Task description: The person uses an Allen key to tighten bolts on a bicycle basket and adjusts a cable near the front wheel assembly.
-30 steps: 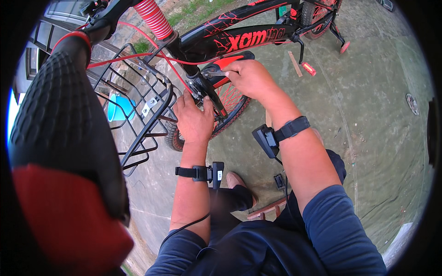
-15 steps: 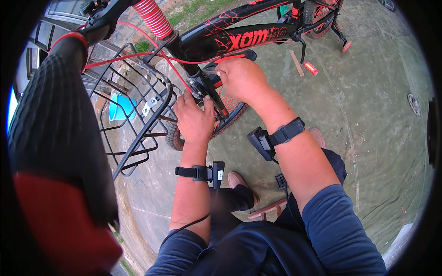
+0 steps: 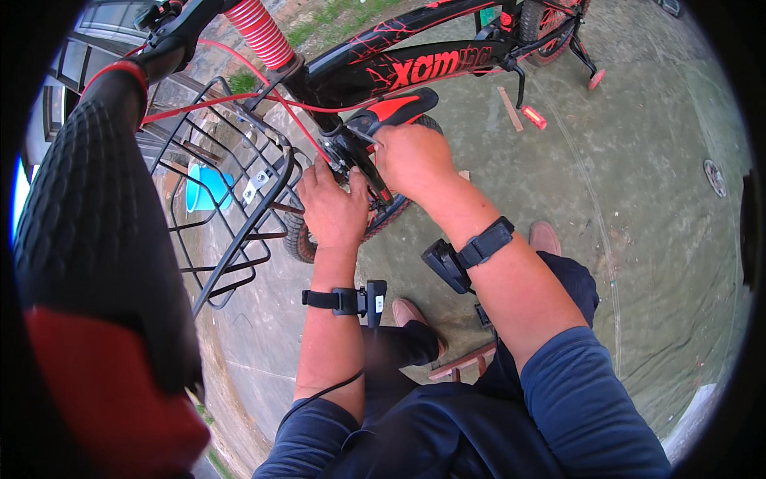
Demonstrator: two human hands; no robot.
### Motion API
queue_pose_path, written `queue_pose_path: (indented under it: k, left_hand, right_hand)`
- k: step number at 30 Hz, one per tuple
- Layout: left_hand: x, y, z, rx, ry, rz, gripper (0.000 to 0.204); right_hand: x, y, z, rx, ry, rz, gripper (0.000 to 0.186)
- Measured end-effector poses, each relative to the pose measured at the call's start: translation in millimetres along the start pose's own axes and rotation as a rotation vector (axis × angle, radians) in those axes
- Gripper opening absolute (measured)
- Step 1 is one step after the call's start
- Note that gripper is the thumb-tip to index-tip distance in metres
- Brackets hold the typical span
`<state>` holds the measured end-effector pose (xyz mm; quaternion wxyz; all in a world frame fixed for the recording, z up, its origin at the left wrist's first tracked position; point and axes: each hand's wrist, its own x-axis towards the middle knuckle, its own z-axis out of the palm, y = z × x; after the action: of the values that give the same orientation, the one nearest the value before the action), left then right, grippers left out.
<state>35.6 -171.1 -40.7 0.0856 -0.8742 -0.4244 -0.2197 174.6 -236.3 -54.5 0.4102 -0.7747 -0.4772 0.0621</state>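
In front of me stands a black and red bicycle (image 3: 443, 70). My left hand (image 3: 331, 209) is at its front fork (image 3: 363, 168), fingertips and thumb closed about the front brake (image 3: 337, 164). A red cable (image 3: 299, 132) runs down to that brake. Just to the right, my right hand (image 3: 416, 164) is closed in a pinch on a thin metal tool (image 3: 361, 134), whose end points at the fork's top. Its kind is hidden by my fingers. The black and red mudguard (image 3: 399, 105) juts out above this hand, over the front tyre (image 3: 300, 239).
A black wire basket (image 3: 239, 255) is left of my left hand. The handlebar grip (image 3: 88, 215) looms close at far left. Beyond the basket sits a blue bucket (image 3: 209, 188). A red object (image 3: 535, 118) and a wooden strip (image 3: 510, 109) lie on the ground.
My right hand has lowered slightly and its wrist has turned, with the forearm shifting left. More of the mudguard shows above it. My left hand stays at the brake.
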Motion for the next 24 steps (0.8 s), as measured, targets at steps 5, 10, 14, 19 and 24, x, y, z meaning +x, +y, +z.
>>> queue_pose_path:
  k: [5,10,14,19,24]
  left_hand:
    - [1.8,3.8,-4.3,-0.03,-0.031,-0.018,0.06]
    - [1.0,1.2,-0.9,-0.009,-0.006,0.0,0.059]
    - [-0.1,-2.2,1.1,0.012,0.028,0.015,0.059]
    - [0.9,-1.6,4.2,0.001,0.061,0.048,0.057]
    - [0.8,-1.9,5.4,-0.008,0.125,0.097,0.052]
  right_hand:
    - [-3.4,16.8,24.4,-0.015,-0.201,0.121,0.02]
    - [0.4,24.7,22.3,-0.044,-0.199,0.136,0.019]
    - [0.7,26.9,4.9,-0.022,-0.15,0.116,0.019]
    - [11.8,30.1,-9.5,0.039,-0.087,0.029,0.02]
    - [26.7,24.3,-24.4,0.099,-0.094,0.005,0.022]
